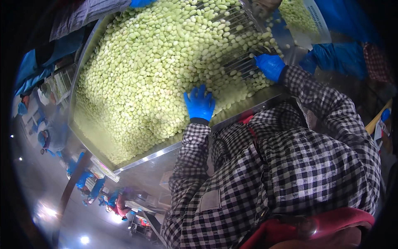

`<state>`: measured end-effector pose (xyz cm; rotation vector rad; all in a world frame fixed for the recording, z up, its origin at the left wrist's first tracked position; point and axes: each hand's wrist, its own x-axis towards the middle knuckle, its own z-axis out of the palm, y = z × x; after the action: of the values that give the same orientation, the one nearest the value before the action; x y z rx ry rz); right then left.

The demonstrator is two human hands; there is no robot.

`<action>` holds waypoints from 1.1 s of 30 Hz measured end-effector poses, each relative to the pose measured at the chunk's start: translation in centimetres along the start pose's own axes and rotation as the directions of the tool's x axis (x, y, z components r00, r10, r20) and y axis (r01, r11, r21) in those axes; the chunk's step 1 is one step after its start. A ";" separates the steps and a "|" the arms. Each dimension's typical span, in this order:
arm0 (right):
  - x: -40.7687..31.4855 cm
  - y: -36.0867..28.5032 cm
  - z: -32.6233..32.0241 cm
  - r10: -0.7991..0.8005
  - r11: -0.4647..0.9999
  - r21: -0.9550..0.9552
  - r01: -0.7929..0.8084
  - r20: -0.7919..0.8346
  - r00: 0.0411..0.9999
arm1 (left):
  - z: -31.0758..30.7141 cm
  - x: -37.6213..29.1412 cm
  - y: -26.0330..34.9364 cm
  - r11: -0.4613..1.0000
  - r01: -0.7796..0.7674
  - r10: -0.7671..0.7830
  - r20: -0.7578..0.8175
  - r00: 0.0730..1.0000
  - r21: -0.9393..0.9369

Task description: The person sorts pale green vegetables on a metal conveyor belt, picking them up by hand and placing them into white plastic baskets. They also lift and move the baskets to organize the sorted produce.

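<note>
My left hand [199, 102], in a blue glove, lies palm down with fingers apart on a large heap of small, oval green fruits [149, 71]. To its right and farther up, my right hand [270, 67], also blue-gloved, rests over the fruits beside metal bars. A dark thing [264, 49] shows at its fingertips; what it is, and whether it is gripped, cannot be told. The heap fills a deep stainless steel tray [149, 157]. Parallel metal bars [238, 63] form a grate at the tray's right side, with fruits scattered over them.
A co-worker's striped sleeve [90, 15] and blue glove [141, 3] reach in at upper left. Another person's hand [266, 5] is at the top right, near a white perforated basket [320, 21] of fruits. A blue-covered arm [339, 60] lies beyond my right hand.
</note>
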<state>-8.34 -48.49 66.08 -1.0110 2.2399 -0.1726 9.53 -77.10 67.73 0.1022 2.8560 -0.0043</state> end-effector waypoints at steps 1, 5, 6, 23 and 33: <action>1.3 0.2 1.4 -0.039 0.932 0.333 0.141 -0.293 0.955 | 0.1 0.1 0.0 1.000 -0.024 0.024 -0.019 1.000 -0.009; 9.1 -2.0 0.2 0.200 0.705 0.612 0.360 -0.657 0.727 | 0.6 0.0 -0.4 0.997 -0.055 0.050 -0.092 0.995 -0.058; 10.8 -3.9 -3.4 0.179 0.826 0.517 0.226 -0.619 0.764 | 0.8 0.0 -0.6 0.996 -0.060 0.054 -0.096 0.994 -0.059; 15.1 -0.7 -3.8 0.264 0.840 0.536 0.088 -0.544 0.796 | 0.7 0.1 -0.7 0.988 -0.082 0.072 -0.081 0.994 -0.134; 10.8 -2.0 -2.1 0.225 0.209 0.921 0.329 -0.373 0.900 | 0.9 0.5 -0.8 0.986 -0.061 0.053 -0.057 0.997 -0.152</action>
<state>-13.60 -57.85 62.84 -0.2527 1.7466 -1.8180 9.24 -77.90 66.67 0.1546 2.8927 0.2333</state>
